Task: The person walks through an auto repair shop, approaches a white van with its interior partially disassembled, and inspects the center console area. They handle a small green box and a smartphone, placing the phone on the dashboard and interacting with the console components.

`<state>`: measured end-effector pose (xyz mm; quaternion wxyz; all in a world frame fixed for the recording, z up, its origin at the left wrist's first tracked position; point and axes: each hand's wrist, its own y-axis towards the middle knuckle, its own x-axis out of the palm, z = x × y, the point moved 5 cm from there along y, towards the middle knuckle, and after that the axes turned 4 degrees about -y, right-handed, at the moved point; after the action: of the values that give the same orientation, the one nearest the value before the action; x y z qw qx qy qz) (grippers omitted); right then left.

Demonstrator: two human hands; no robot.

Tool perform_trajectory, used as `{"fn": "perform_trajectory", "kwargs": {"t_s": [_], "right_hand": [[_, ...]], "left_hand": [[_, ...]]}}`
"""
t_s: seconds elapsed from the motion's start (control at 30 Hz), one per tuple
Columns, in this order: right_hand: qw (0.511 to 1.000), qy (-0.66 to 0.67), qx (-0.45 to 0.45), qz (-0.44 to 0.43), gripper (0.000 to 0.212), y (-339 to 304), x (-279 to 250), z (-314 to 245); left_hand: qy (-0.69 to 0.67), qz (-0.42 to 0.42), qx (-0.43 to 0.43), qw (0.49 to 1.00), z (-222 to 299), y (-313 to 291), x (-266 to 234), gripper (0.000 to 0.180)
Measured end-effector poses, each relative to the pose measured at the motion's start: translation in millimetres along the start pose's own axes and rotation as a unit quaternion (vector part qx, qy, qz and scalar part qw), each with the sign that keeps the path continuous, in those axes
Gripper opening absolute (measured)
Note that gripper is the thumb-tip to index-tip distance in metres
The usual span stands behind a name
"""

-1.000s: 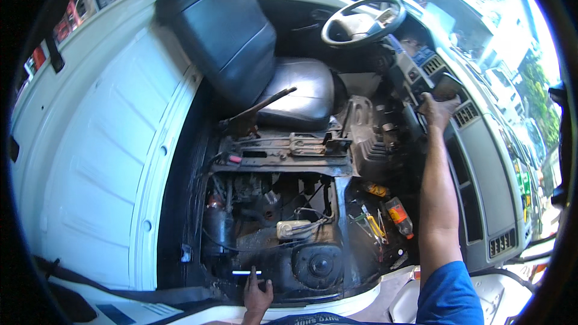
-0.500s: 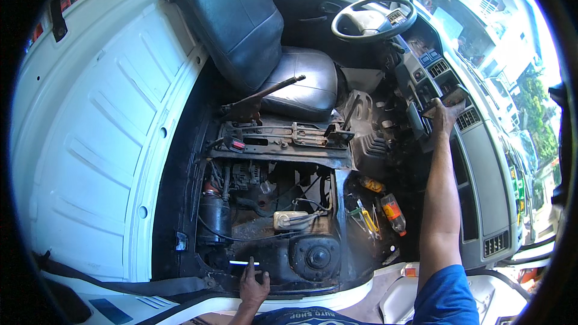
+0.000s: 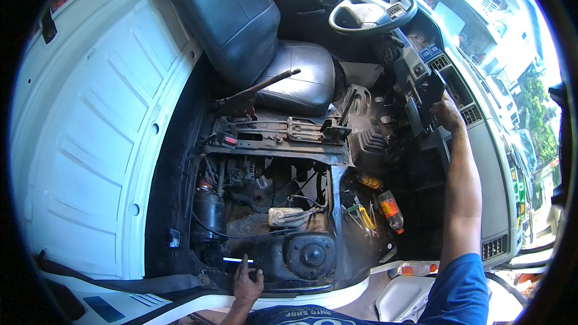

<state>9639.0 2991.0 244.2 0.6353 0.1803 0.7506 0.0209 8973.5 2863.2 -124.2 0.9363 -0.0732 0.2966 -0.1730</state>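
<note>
At the dashboard's centre, my right hand [image 3: 447, 115] is closed on the edge of a dark flat panel [image 3: 431, 97], which tilts out from the dash beside the rectangular opening [image 3: 459, 93]. How far the panel is attached cannot be seen. My left hand [image 3: 247, 284] is low at the near edge of the open engine bay. A thin white stick [image 3: 231, 259] crosses at its fingertips, seemingly held between the fingers; the thumb stands apart. Close by is a round black mount [image 3: 312, 255] on the bay's edge.
A cream reservoir [image 3: 285, 217] and hoses sit inside the engine bay. Pliers [image 3: 365, 219] and a bottle [image 3: 391, 211] lie on the footwell floor. Beyond are a black seat [image 3: 299, 75], a lever [image 3: 262, 88] and the steering wheel [image 3: 373, 17]. Another bottle [image 3: 415, 269] lies near the door sill.
The dark panel has swung or come out from the dash, and my right hand has shifted with it. My left hand and the stick keep their place. The view has moved slightly.
</note>
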Motion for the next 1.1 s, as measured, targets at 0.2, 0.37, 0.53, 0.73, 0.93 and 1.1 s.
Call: {"fn": "perform_trajectory", "kwargs": {"t_s": [0.2,0.37,0.53,0.73,0.93,1.1], "right_hand": [[0.97,0.191,0.092,-0.115,0.081,6,4,4],[0.971,-0.036,0.168,-0.164,0.117,-3,14,0],[0.97,0.09,0.13,-0.187,0.119,-5,29,-11],[0.947,0.193,0.16,-0.2,0.111,-10,34,-19],[0.999,0.002,-0.027,0.039,0.09,-57,3,-127],[0.949,0.291,-0.001,-0.121,0.06,-198,74,-239]], "left_hand": [[0.021,-0.005,-0.01,1.0,-2,-3,-3,0.076],[0.034,-0.006,-0.074,0.997,-2,2,3,0.077],[0.027,-0.002,-0.045,0.999,-5,-3,1,0.076],[0.018,-0.008,-0.035,0.999,-2,-1,-1,0.076],[-0.008,0.015,0.003,1.0,-8,-8,0,0.076],[-0.03,0.008,0.072,0.997,-11,-6,-3,0.073]]}}
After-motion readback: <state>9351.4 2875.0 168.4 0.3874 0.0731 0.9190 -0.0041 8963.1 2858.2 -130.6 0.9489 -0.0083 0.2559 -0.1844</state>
